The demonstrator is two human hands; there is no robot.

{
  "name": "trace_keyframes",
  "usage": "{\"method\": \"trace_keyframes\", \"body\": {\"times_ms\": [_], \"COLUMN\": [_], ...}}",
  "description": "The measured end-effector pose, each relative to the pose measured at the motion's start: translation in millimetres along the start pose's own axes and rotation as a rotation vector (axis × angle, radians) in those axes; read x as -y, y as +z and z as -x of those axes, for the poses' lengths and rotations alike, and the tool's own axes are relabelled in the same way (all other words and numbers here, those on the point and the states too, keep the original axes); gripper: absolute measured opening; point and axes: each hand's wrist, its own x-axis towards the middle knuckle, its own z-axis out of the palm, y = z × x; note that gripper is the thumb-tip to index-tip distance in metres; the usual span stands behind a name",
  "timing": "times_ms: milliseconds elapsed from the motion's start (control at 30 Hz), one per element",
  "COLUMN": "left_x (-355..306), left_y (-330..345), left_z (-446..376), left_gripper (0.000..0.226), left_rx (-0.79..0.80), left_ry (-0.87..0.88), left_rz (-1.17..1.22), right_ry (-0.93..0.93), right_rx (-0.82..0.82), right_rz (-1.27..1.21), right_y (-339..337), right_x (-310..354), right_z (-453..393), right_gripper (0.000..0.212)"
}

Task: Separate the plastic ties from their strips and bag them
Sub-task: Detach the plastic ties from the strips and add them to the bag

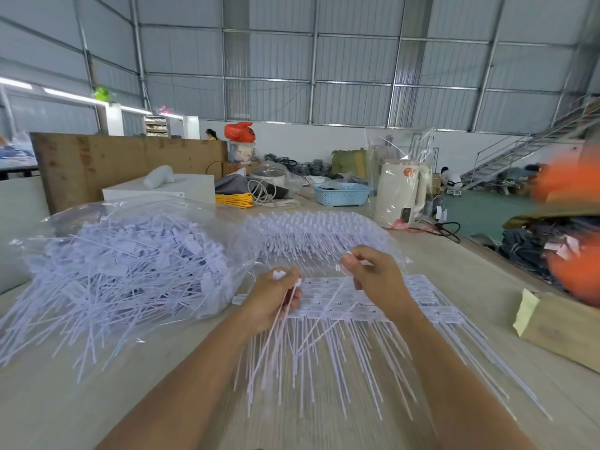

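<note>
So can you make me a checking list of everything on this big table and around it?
Surface: pale wooden table, mostly covered.
Job's things: loose white ties heaped in a clear bag; tie strips lying under the hands.
Clutter: blue basket, white kettle in plastic wrap, brown paper package.
Grippers: left hand grips a few ties; right hand pinches one tie.
Cables: yellow coil; black cord beside the kettle.
Surroundings: metal-walled warehouse, staircase far right.
</note>
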Motion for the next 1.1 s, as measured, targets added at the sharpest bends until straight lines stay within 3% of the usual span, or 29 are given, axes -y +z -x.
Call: {"method": "trace_keyframes", "body": {"times_ms": [67,133,233,300,567,667,767,833,933,1100], "left_x": [3,3,-2,-5,-2,-2,-2,-3,-6,1], "left_y": [6,13,24,29,28,24,21,22,25,25], "left_z": [1,3,5,6,6,5,6,6,6,6], "left_gripper": [0.019,0.036,0.065,0.072,0.035,0.035,0.037,0.048,0.06,0.022], "left_rx": [0.046,0.096,0.176,0.233,0.096,0.047,0.025,0.045,0.101,0.04], "left_ry": [-0.011,-0.019,-0.016,0.006,-0.018,-0.045,-0.074,-0.102,-0.086,0.068], "left_rz": [-0.031,-0.021,0.078,0.115,0.081,0.078,0.104,0.177,0.259,0.118], "right_ry": [0.043,0.06,0.099,0.114,0.179,0.302,0.398,0.453,0.463,0.405], "right_rx": [0.06,0.142,0.19,0.178,-0.208,-0.338,-0.296,-0.174,-0.034,0.006], "right_rz": [-0.155,-0.187,-0.186,-0.224,-0.517,-0.961,-1.363,-1.232,-0.666,-0.444], "right_y": [7,14,21,20,3,-9,-12,2,28,35], "right_x": [9,15,17,17,15,15,12,13,11,4], "right_z": [3,6,7,7,-1,-5,-8,-5,5,5], "right_gripper": [0.013,0.01,0.021,0.033,0.023,0.022,0.028,0.023,0.017,0.011]}}
